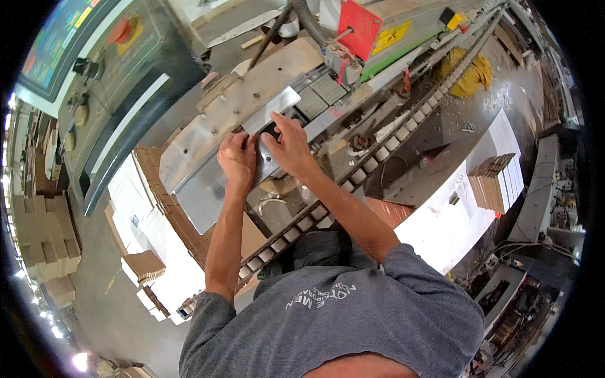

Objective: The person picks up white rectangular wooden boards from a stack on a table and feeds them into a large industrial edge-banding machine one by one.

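Note:
Both of my hands are over the metal bed of a machine, on either side of a narrow dark slot point(270, 130). My left hand point(237, 161) is closed, its fingers curled together and pointing down at the slot's edge; whatever they may pinch is hidden. My right hand point(288, 146) lies just to the right, index finger stretched out and thumb apart, with nothing visible between them. A bright metal plate point(282, 101) extends beyond my fingertips. Below my left hand is a flat, shiny metal table plate point(205, 198).
A roller conveyor rail point(358, 176) runs diagonally between my body and the machine. Stacked white sheets point(165, 242) and brown cardboard point(146, 267) stand at left, more white sheets point(438, 214) at right. A red plate point(359, 26) rises beyond; a screen point(53, 47) is far left.

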The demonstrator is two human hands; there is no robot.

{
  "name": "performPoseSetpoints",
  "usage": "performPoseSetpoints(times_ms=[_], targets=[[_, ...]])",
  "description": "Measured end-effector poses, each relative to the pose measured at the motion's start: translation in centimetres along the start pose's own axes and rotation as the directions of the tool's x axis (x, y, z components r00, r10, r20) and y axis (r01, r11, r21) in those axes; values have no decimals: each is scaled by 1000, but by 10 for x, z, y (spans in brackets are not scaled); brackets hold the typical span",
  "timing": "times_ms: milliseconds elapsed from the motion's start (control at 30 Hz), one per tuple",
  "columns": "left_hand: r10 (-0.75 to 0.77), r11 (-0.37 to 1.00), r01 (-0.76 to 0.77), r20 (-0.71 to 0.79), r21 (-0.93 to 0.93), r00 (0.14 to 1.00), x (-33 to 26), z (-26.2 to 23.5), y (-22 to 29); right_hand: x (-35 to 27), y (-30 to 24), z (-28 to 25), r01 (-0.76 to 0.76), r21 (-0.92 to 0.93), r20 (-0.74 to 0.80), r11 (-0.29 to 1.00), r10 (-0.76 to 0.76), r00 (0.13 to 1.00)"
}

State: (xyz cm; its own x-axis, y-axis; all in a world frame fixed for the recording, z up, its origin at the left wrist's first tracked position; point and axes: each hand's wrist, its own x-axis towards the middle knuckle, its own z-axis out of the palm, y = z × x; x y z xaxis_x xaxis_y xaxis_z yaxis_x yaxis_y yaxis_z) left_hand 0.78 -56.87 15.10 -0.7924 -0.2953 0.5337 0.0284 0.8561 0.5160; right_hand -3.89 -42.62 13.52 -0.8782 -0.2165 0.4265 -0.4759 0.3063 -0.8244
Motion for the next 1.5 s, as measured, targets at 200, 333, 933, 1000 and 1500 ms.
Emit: performPoseSetpoints(times_ms=[200,333,933,1000,1500], targets=[[-8,998,3,90,57,996,18,29,22,17,25,-19,69,-54,-113,996,-75,991],[24,998,-24,16,53,1000,31,61,37,33,42,-35,81,-65,-176,995,-91,980],[171,980,-139,245,-143,954,104,172,99,-48,18,-196,-219,43,-6,975,220,976],[141,988,-110,354,-107,925,99,145,99,-88,32,-238,-207,-83,-118,975,197,973],[-15,964,108,353,-245,935,-17,61,99,-311,161,-499,-558,-797,-399,233,491,775]])
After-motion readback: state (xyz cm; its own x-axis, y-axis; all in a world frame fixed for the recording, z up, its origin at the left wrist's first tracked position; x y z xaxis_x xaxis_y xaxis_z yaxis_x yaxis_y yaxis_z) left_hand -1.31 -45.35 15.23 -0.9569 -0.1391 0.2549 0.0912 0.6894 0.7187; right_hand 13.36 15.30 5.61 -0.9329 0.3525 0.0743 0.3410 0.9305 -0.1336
